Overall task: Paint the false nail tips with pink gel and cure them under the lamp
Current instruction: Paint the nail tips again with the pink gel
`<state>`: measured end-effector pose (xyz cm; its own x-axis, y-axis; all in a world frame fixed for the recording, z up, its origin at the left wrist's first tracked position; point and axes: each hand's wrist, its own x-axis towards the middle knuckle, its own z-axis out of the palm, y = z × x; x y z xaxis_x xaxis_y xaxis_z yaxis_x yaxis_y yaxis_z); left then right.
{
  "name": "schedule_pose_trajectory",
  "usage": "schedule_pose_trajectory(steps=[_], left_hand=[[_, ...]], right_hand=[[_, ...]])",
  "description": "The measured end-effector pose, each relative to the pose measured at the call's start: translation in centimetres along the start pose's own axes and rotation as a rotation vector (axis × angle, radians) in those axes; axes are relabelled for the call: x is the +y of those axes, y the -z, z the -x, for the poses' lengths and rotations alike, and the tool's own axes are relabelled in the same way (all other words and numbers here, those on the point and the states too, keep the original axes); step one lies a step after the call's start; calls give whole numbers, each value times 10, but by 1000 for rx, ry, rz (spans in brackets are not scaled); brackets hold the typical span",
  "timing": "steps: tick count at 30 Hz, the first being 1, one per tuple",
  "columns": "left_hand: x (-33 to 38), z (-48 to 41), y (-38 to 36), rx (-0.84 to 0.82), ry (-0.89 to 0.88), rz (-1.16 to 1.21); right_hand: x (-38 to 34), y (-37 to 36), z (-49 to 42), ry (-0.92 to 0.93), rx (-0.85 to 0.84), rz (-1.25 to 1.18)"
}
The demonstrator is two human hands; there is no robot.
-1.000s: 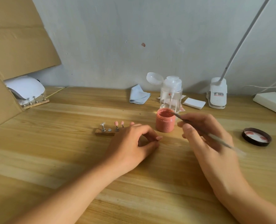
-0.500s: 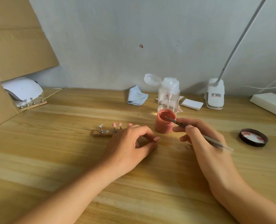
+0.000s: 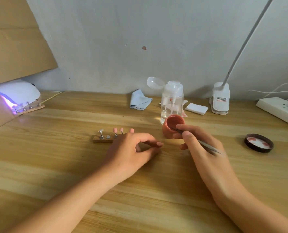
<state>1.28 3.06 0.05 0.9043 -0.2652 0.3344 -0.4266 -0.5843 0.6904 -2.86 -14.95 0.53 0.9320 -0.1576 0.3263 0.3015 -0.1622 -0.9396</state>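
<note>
A small wooden holder point(image 3: 102, 139) on the table carries false nail tips on metal stands; three tips point(image 3: 115, 130) are pink and one at the left looks clear. My left hand point(image 3: 133, 148) rests on the table over the holder's right end, fingers loosely curled. My right hand point(image 3: 200, 145) pinches a thin brush point(image 3: 207, 146), whose tip is inside the tilted pink gel jar point(image 3: 171, 126). At the far left the white curing lamp point(image 3: 17, 93) glows violet, with a second wooden holder point(image 3: 30, 108) of tips sticking out of it.
The jar's black lid point(image 3: 259, 143) lies at the right. Behind the jar stand a clear pump bottle point(image 3: 172, 101), a blue cloth point(image 3: 139, 101), white pads point(image 3: 196, 108), a clip lamp base point(image 3: 220, 100) and a power strip point(image 3: 279, 110). Cardboard point(image 3: 13, 39) leans at the left.
The brush tip has gone down into the gel jar, which now tilts toward me. The curing lamp at the left has lit up violet. My left hand has stayed put.
</note>
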Motion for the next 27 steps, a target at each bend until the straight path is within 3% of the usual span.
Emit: schedule_pose_trajectory(steps=[9, 13, 27], left_hand=[[0, -2, 0, 11, -35, -35], [3, -3, 0, 20, -44, -55], [3, -1, 2, -31, 14, -45]], right_hand=[[-5, 4, 3, 75, 70, -151], [-7, 4, 6, 27, -27, -172], [-16, 0, 10, -68, -110, 2]])
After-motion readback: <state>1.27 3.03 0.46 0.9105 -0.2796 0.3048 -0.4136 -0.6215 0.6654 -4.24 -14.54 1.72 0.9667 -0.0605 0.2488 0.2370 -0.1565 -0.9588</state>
